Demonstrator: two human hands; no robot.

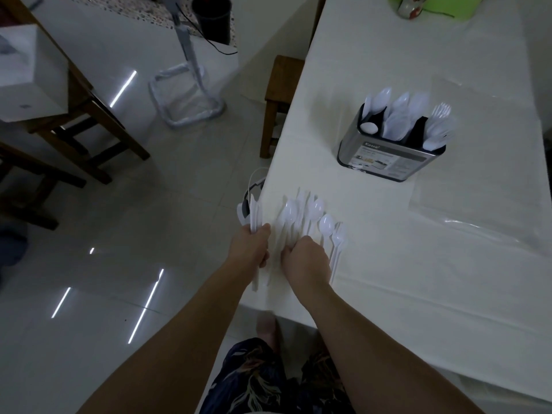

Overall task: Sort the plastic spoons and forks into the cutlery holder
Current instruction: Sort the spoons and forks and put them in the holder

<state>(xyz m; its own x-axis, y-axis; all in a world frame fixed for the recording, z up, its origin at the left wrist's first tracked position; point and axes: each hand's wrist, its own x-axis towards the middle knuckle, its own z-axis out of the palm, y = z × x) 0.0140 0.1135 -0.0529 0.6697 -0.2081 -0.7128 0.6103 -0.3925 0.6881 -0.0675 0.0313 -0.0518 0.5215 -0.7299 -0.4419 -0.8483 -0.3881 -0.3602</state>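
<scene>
A small bunch of white plastic cutlery (254, 216) is held upright in the left hand (251, 245), fingers curled tight around the handles, right at the surface's (418, 264) edge. The right hand (303, 258) is curled over the loose pile of spoons and forks (310, 218) lying flat on the white surface just beside it; whether that grip is actually closed on a piece can't be told, since the fingers are hidden under the knuckles. Further back on the surface, well apart from the pile, the metal cutlery holder (388, 158) is seen standing upright, with spoons (398, 112) packed in its left and middle slots and forks (439, 124) in the right one.
</scene>
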